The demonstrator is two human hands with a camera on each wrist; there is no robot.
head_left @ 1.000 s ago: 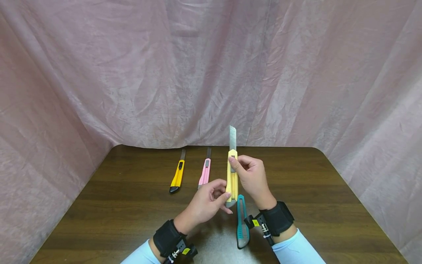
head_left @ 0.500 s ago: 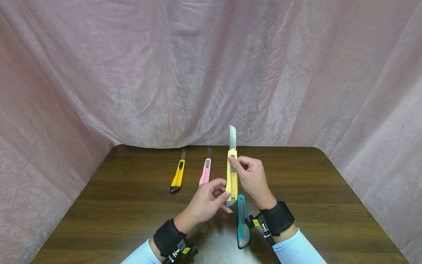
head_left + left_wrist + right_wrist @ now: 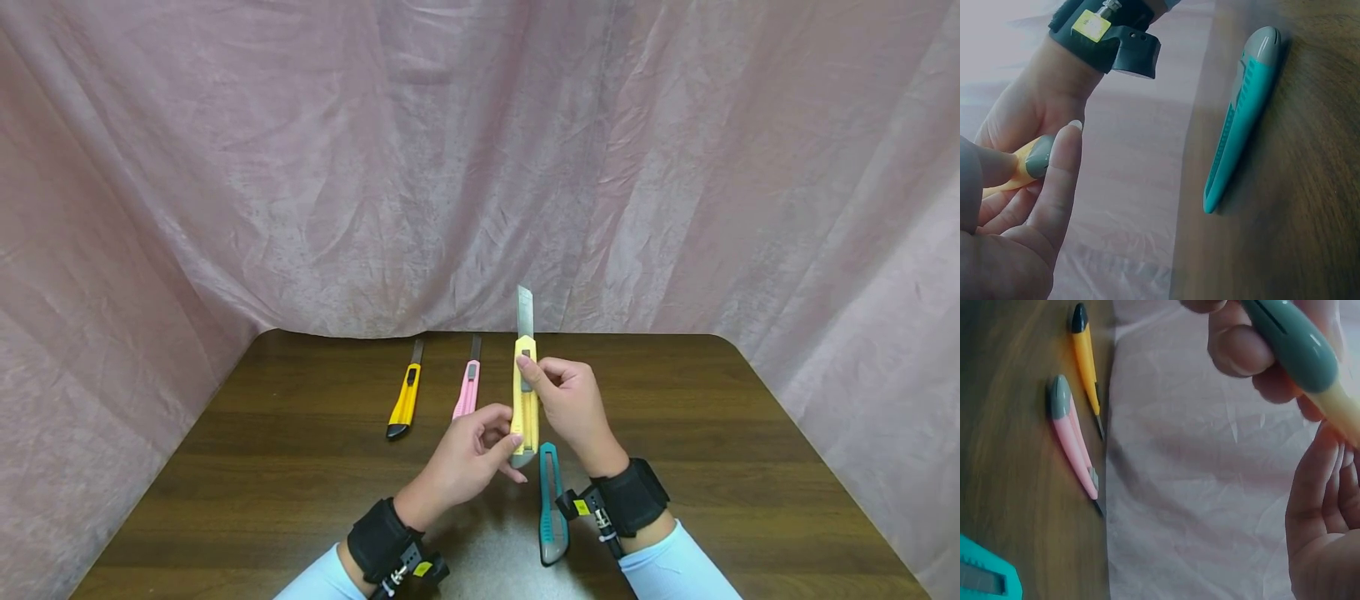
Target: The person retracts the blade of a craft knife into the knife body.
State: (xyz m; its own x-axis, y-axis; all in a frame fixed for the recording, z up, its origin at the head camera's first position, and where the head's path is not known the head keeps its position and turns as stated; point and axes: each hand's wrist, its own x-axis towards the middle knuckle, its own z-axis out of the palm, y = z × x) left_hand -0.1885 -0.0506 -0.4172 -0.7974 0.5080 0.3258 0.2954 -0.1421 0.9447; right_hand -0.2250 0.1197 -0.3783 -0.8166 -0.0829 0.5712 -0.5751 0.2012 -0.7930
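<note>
Both hands hold a pale yellow utility knife (image 3: 527, 417) upright above the table, its long blade (image 3: 525, 312) extended at the top. My right hand (image 3: 573, 404) pinches the upper handle, thumb on the grey slider. Lower down, my left hand (image 3: 468, 458) grips the handle near its grey end, which shows between the fingers in the left wrist view as a grey cap (image 3: 1039, 157). On the table just below lies a teal utility knife (image 3: 553, 504) with no blade showing. In the right wrist view the grey butt (image 3: 1300, 353) of the held knife comes close to the camera.
A pink utility knife (image 3: 467, 392) and an orange-yellow one with a black end (image 3: 405, 400) lie to the left at the back, blades out toward the far edge. The brown wooden table (image 3: 262, 467) meets a pink curtain (image 3: 375, 208) behind it.
The pale yellow utility knife and both hands have shifted very slightly left. The grip of each hand and the knives on the table stay as they were.
</note>
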